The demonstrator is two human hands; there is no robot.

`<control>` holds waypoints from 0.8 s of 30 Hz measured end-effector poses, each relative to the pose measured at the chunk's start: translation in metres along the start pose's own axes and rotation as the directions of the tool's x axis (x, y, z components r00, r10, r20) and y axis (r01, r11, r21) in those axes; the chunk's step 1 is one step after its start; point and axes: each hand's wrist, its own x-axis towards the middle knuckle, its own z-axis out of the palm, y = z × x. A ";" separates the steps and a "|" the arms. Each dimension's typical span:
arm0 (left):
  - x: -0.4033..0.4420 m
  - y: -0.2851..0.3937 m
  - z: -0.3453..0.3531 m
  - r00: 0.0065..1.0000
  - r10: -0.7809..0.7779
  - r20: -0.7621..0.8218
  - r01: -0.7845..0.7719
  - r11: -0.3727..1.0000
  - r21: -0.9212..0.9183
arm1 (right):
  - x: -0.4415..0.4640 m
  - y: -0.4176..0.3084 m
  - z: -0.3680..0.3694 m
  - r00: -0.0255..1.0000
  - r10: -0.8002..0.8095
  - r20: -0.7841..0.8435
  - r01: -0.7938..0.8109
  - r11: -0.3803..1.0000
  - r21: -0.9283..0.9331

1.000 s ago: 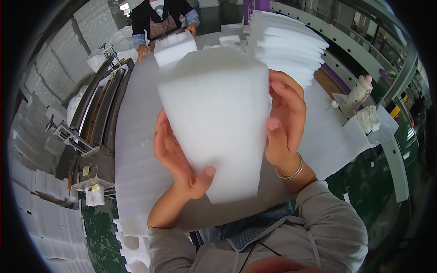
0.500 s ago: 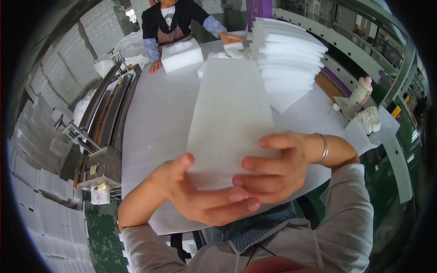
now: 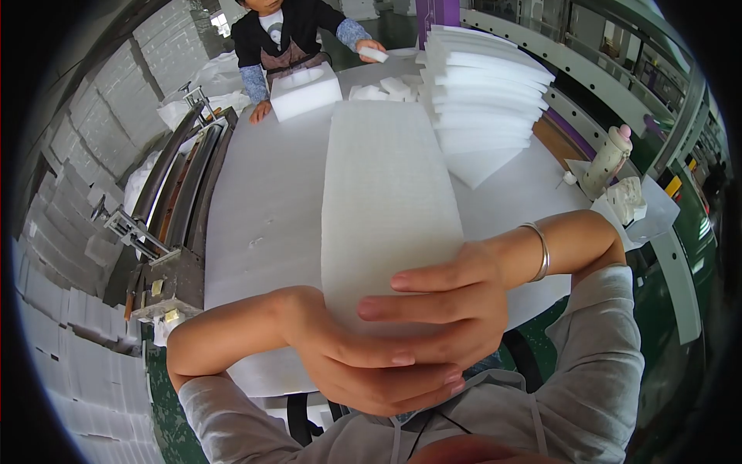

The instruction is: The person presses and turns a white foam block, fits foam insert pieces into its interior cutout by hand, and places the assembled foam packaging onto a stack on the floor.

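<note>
A long white foam block (image 3: 390,185) stretches away from me over the table, its near end close to my body. My left hand (image 3: 371,359) is wrapped across the near end, fingers pointing right. Over the same end lies my right hand (image 3: 456,309), with a bracelet at its wrist and its fingers pointing left, overlapping the left fingers. Both palms are hidden, and the hands press on the block from its near side.
Across the table (image 3: 255,193), a co-worker (image 3: 286,39) holds a small white piece (image 3: 373,54) beside a white block (image 3: 305,91). Foam sheets (image 3: 487,93) are stacked at back right. A bottle (image 3: 607,162) stands right; a roller machine (image 3: 178,185) is left.
The foam block has gone from raised between my hands to low over the table. My hands have moved to its near end and now overlap. The co-worker has picked up a small piece.
</note>
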 end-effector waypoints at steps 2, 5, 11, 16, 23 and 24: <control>0.009 0.001 -0.009 0.996 0.051 0.071 -0.057 0.994 0.088 | 0.001 -0.002 -0.003 0.998 -0.007 0.063 0.006 1.000 0.024; 0.013 -0.005 -0.011 0.994 0.071 0.087 -0.083 0.987 0.138 | -0.002 -0.004 0.004 1.000 -0.003 -0.021 0.003 1.000 0.004; 0.013 -0.012 -0.007 0.998 -0.006 0.062 0.009 0.999 -0.042 | 0.000 -0.008 0.013 1.000 0.016 -0.021 -0.016 1.000 -0.007; 0.014 -0.011 -0.001 1.000 0.026 0.012 -0.025 0.998 -0.058 | -0.001 -0.006 0.017 0.999 0.016 -0.029 -0.016 1.000 -0.014; 0.055 -0.005 0.090 0.865 0.240 -0.441 -0.394 -0.218 -0.893 | -0.005 0.010 0.010 0.999 0.025 0.048 -0.025 1.000 -0.007; 0.065 -0.003 0.106 0.805 0.265 -0.530 -0.337 -0.531 -0.777 | -0.006 0.013 0.007 0.994 0.035 0.100 -0.037 0.999 0.021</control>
